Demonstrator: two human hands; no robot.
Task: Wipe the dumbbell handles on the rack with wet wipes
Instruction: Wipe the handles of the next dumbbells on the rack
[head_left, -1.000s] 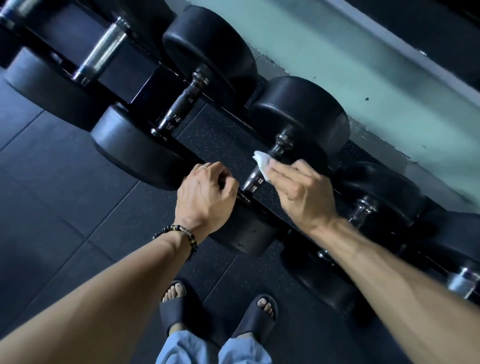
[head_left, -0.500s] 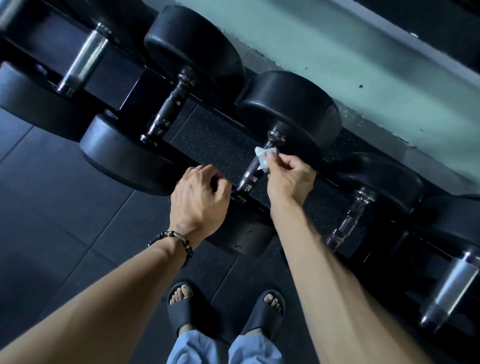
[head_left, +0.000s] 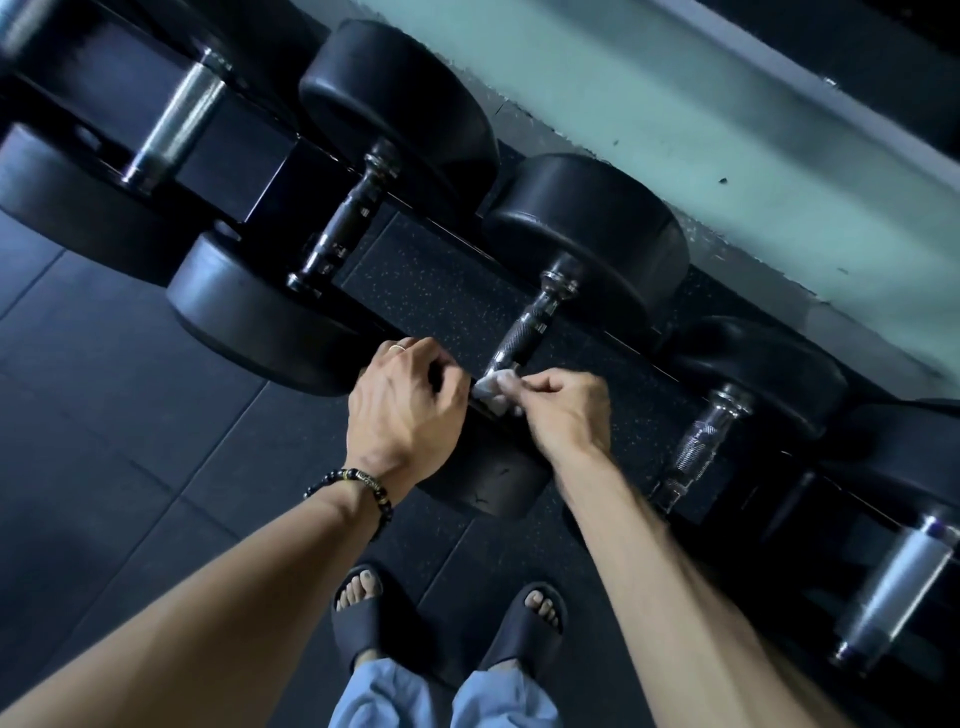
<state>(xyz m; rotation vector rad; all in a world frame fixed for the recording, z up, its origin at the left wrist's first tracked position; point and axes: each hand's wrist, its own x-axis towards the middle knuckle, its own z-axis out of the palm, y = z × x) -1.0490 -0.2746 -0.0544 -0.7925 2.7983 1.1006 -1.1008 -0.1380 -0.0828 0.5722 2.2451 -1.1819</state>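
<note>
The right hand (head_left: 563, 410), pinching the crumpled white wet wipe (head_left: 493, 387), has slid down to the knurled steel dumbbell handle (head_left: 519, 338)'s near end, so this pass looks nearly finished.

Scene is dim with a cool blue cast. The pale wall (head_left: 675, 130) at upper right is the brightest area. Chrome handles (head_left: 176, 124) carry soft highlights. Outer corners show motion blur and wide-angle stretching; the centre is sharper. Black dumbbell heads (head_left: 587, 234) lose detail in shadow.
</note>
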